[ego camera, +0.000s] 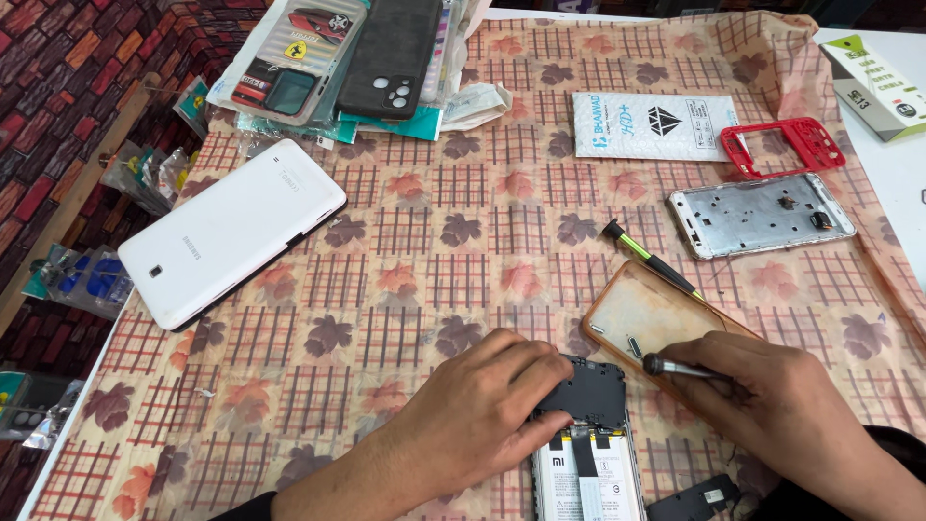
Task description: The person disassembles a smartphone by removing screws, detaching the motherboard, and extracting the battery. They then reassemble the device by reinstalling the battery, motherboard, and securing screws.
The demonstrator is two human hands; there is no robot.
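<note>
An opened smartphone (590, 453) lies at the bottom centre with its back off, showing a black inner cover and a white battery. My left hand (482, 410) rests on its left side, fingers pressing the black cover. My right hand (772, 400) grips a small metal-tipped screwdriver (670, 368), its tip beside the phone's upper right corner. A clear orange-tinted phone case (641, 314) lies just behind the phone.
A white tablet (227, 232) lies face down at left. A green-handled tool (651, 258), a silver phone frame (762, 214), a red frame (796, 145), a white packet (651, 125) and several phone cases (347, 58) sit on the patterned cloth (424, 289).
</note>
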